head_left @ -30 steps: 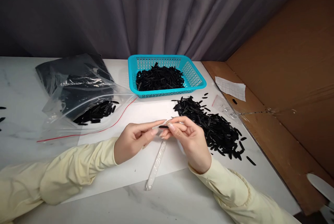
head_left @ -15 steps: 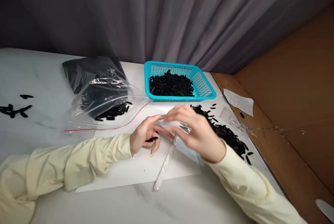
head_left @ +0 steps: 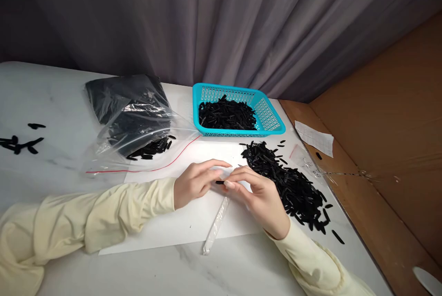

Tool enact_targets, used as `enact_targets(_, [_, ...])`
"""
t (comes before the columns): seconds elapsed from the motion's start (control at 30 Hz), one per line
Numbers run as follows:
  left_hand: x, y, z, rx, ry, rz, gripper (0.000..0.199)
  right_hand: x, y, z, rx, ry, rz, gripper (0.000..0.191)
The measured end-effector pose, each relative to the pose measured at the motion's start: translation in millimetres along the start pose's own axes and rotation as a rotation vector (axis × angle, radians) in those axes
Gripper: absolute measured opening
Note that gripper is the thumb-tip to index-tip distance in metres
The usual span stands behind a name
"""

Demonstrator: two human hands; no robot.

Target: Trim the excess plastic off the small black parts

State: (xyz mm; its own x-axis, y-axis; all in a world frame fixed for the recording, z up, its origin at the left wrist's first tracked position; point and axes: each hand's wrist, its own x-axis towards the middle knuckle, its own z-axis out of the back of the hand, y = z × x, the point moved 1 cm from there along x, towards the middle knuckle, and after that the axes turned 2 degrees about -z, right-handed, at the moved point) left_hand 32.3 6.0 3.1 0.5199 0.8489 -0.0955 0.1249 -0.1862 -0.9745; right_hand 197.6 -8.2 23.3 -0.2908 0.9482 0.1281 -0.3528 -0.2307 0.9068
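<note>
Down from its raised, blurred position of a moment ago, the right hand point(head_left: 260, 194) has come in beside the left hand point(head_left: 195, 183), and the black sliver point(head_left: 219, 182), which lay lower against the left fingers, now sits between the fingertips of both hands. The right hand is narrow, its thumb and fingertips drawn together on the near end of the sliver. The left hand points toward it, index finger stretched out above and the other fingers curled; whether these grip the sliver's other end, I cannot tell.

Both hands are above a white sheet point(head_left: 155, 222) on the marbled table point(head_left: 193, 273). A plastic-wrapped stick point(head_left: 216, 229) slants across the sheet's front edge, its upper end just below the right fingertips. A pointed tip point(head_left: 241, 165) shows just beyond the right fingers, the rest hidden.

Beyond the hands stands a turquoise basket point(head_left: 238, 131) with a heap of black pieces point(head_left: 228, 114) in it. A loose pile point(head_left: 283, 176) of similar pieces spreads beside the right hand. To the left lies a clear zip bag point(head_left: 103, 148) with a red strip, dark contents inside and loose slivers point(head_left: 152, 148) near its mouth. More scattered pieces point(head_left: 20, 144) lie at far left, and a printed paper slip point(head_left: 314, 138) rests on the brown board point(head_left: 345, 185).
</note>
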Motion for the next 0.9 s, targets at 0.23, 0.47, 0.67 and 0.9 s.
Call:
enact_targets(0.23, [-10.9, 10.1, -2.0, 0.503, -0.005, -0.425, 0.037, -14.4, -11.6, 8.0, 0.494, 0.003, -0.421, 0.018])
enact_targets(0.47, [-10.5, 8.8, -6.2, 0.630, -0.020, -0.600, 0.031, -16.7, -8.1, 2.6, 0.754, -0.014, -0.499, 0.019])
enact_targets(0.67, [-6.0, 4.1, -4.7, 0.609, -0.047, -0.342, 0.036, -16.1, -9.7, 1.1, 0.857, 0.040, -0.507, 0.021])
enact_targets(0.9, [-3.2, 2.3, -5.4, 0.418, 0.079, -0.127, 0.036, -17.0, -12.8, -7.2, 0.935, 0.104, -0.491, 0.026])
